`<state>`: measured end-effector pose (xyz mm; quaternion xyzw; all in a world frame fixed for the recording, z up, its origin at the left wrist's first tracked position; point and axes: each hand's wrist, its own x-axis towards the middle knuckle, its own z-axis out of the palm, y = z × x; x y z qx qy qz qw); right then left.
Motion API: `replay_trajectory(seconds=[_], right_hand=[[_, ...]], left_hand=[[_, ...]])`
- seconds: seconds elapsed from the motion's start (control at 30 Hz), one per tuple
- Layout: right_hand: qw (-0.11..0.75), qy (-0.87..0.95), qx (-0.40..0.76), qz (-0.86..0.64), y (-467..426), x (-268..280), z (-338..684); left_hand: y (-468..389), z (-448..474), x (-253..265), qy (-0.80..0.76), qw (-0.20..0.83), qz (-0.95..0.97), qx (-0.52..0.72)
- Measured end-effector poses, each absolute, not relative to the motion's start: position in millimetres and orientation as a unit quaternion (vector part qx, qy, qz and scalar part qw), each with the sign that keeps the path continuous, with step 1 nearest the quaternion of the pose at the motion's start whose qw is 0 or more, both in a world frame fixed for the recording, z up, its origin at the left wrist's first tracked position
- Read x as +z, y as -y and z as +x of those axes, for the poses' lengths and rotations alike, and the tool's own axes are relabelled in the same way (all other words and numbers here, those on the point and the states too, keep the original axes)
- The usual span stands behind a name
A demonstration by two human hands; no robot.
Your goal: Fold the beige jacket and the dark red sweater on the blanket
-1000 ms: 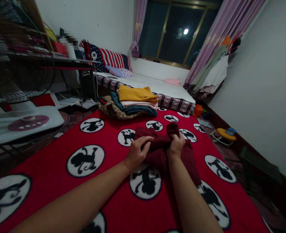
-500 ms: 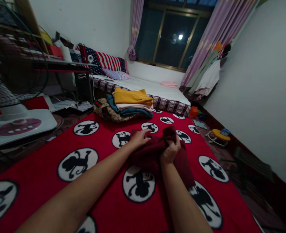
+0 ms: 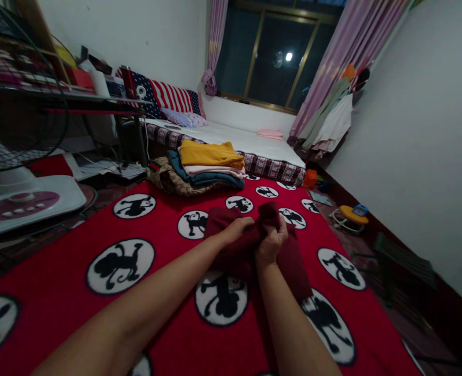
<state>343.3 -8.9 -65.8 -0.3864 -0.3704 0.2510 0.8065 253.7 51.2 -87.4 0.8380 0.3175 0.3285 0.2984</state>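
**Dark red cloth bunched in both hands**

Cloth (image 3: pixel 250 245): maroon, soft knit look, thick, crumpled into folds; lies on the rug (image 3: pixel 97 230), partly lifted. Left hand (image 3: pixel 237 228) fingers curled down onto its near-left fold, gripping. Right hand (image 3: pixel 270 243) fingers closed tight round a raised bunch. Rug: fleecy red, round white patches with black figures. Beyond the fingers, a pile (image 3: pixel 207 164) of folded clothes, mustard on top, pink and teal under.
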Motion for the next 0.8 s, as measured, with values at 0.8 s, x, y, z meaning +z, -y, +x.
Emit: replay_trajectory(seconds=[0.8], right_hand=[[0.764,0.425,0.237,-0.424,0,-61,344]], left_hand=[[5,180,-59,-0.409,0.338,0.750,0.394]])
